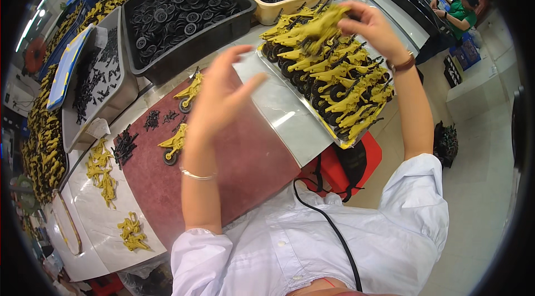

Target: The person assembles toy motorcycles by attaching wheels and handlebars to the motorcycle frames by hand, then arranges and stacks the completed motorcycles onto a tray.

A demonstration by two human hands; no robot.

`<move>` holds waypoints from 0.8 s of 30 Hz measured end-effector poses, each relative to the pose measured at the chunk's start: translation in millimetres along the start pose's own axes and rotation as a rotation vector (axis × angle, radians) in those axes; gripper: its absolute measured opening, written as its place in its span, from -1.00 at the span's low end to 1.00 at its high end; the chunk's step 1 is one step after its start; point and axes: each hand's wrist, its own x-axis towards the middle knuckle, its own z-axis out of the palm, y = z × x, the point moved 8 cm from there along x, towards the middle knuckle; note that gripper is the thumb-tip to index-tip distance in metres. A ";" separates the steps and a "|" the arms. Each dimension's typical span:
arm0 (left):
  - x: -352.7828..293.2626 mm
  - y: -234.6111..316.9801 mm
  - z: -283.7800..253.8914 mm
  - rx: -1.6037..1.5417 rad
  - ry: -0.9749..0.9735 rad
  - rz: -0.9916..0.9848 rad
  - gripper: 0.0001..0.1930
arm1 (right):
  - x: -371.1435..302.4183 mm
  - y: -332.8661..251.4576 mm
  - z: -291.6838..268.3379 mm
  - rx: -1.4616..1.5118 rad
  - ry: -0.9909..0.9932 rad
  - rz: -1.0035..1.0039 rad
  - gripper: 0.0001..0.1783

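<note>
My right hand (370, 25) is raised over the far side of a shallow tray (301, 102), its fingers closed on a yellow toy motorcycle (323, 28) blurred by motion. Rows of yellow toy motorcycles (340, 81) with black wheels fill that tray. My left hand (225, 92) hovers over the maroon mat (239, 156), thumb and fingers apart, with nothing in it. On the mat, left of my left forearm, lie two yellow motorcycle bodies, a nearer one (175, 141) with one black wheel showing and a farther one (190, 92) partly hidden by the hand.
Beyond the mat stand a black tub (161, 73) of wheels and a cream tub (268, 13) of small black parts. A grey bin (127, 95) holds black pieces. Small black parts (125, 145) and loose yellow parts (100, 170) lie at left. A red stool (370, 154) is below the tray.
</note>
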 end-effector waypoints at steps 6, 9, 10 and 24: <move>-47.0 -85.6 -91.2 0.415 -0.209 -0.470 -0.41 | -19.4 64.9 -97.6 -0.274 0.239 0.207 -0.62; -72.2 -99.3 -83.2 0.608 -0.416 -0.558 -0.34 | -25.2 98.0 -96.0 -0.272 0.162 0.322 -0.56; -80.5 -104.3 -82.3 0.620 -0.430 -0.562 -0.30 | -25.2 102.7 -92.9 -0.265 0.162 0.321 -0.56; -91.3 -105.7 -76.4 0.366 -0.193 -0.438 -0.26 | 0.1 10.9 10.9 -0.457 0.401 -0.157 -0.69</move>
